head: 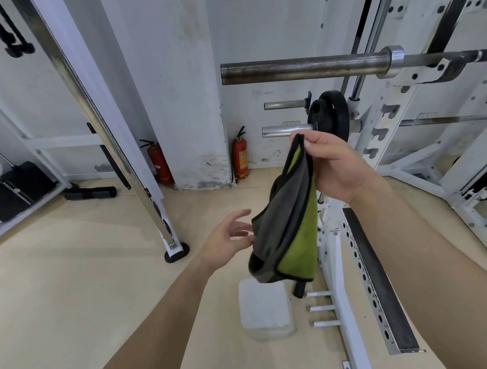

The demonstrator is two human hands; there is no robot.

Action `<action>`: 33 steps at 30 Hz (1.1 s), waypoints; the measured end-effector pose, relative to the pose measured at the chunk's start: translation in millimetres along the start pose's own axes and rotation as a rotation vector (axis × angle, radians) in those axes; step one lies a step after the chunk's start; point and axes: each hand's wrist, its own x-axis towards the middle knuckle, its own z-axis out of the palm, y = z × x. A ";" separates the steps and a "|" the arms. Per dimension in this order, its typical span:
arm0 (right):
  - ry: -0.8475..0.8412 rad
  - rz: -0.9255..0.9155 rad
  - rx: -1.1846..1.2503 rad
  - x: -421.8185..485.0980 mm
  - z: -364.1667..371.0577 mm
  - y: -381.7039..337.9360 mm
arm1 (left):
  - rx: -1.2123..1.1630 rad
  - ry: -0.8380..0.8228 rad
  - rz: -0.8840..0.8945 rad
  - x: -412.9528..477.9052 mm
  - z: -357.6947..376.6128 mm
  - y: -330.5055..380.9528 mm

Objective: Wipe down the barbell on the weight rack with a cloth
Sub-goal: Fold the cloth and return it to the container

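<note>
While my right hand (pixel 332 169) is pinching the grey-and-green microfibre cloth (pixel 287 224) by its top corner below the dull steel barbell (pixel 303 68) on the white rack (pixel 387 111), my left hand (pixel 229 240) is spreading open just beside the cloth.

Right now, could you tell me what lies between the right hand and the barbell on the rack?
In the head view, two chrome storage pegs and a black weight plate lie between the right hand and the barbell.

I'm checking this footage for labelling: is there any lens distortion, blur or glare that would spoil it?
Head view: wide-angle bending curves the white steel weight rack and chrome pole; the open left hand is slightly motion-blurred; the grey-and-green cloth, right hand and dull steel barbell are sharp; lighting soft, glare mild.
</note>
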 end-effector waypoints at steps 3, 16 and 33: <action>0.051 -0.034 0.052 0.1 -0.3 0.8 | 0.041 -0.022 0.009 3.8 18.2 10.4; 0.501 -0.009 -0.105 -15.0 -66.9 2.6 | -0.344 0.142 -0.048 -0.8 10.5 8.9; 0.804 0.315 -0.055 -31.3 -0.7 121.5 | -0.552 0.305 -0.351 14.8 46.5 72.0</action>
